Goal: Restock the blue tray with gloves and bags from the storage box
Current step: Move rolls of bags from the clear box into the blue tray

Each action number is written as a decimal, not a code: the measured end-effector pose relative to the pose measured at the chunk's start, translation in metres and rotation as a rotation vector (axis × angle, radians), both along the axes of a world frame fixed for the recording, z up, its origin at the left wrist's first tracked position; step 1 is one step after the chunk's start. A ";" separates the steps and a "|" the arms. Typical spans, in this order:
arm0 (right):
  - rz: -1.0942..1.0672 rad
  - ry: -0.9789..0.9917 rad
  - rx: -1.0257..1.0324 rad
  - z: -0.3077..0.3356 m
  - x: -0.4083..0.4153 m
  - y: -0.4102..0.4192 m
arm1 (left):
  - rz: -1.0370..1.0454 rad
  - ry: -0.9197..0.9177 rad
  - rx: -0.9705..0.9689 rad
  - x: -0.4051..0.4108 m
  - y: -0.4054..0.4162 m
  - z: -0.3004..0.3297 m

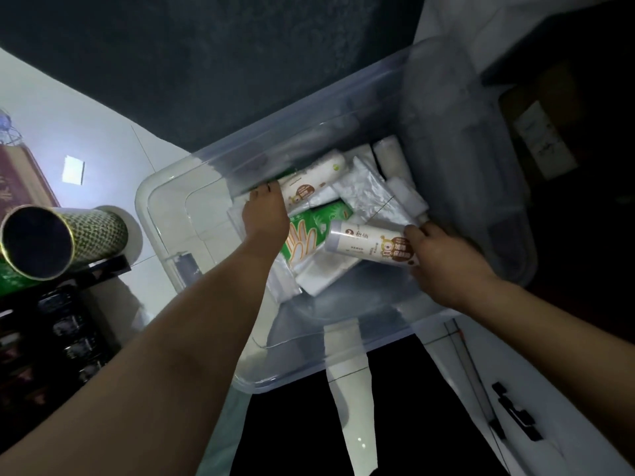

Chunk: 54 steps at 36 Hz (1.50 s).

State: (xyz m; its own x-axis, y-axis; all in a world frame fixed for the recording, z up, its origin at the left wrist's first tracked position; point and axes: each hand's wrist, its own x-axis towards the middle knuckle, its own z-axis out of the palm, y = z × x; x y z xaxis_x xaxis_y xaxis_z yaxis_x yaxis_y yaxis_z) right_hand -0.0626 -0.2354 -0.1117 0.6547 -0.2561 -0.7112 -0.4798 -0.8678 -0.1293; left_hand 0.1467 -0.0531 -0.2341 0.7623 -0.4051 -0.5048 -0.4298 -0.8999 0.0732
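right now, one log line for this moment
stage: picking from box | left hand: on roll | right hand: gripping roll | glove pack: untouched | tray: not visible

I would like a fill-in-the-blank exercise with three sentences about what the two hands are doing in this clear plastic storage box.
1. The right hand grips a white ____ of bags.
2. The green glove packet lies between the two ____.
3. Both hands reach inside the clear plastic ____.

Missing words: roll; hands; storage box
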 end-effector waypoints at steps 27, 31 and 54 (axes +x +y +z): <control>-0.865 -0.443 0.032 0.163 -0.126 0.096 | 0.343 0.676 -0.704 -0.123 0.108 0.287; -1.106 -0.478 0.022 0.175 -0.173 0.160 | 0.247 0.785 -0.685 -0.134 0.132 0.283; -1.836 -0.873 -0.386 0.242 -0.482 0.314 | -0.513 0.992 -0.715 -0.378 0.062 0.359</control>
State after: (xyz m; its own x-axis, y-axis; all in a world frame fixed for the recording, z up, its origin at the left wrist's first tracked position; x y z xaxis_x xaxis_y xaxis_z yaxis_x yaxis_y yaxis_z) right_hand -0.5446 0.0790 0.1299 -0.4191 -0.8890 -0.1846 -0.5560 0.4120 -0.7218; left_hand -0.2310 0.0090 0.1246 -0.1224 -0.9423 -0.3117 -0.1968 -0.2847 0.9382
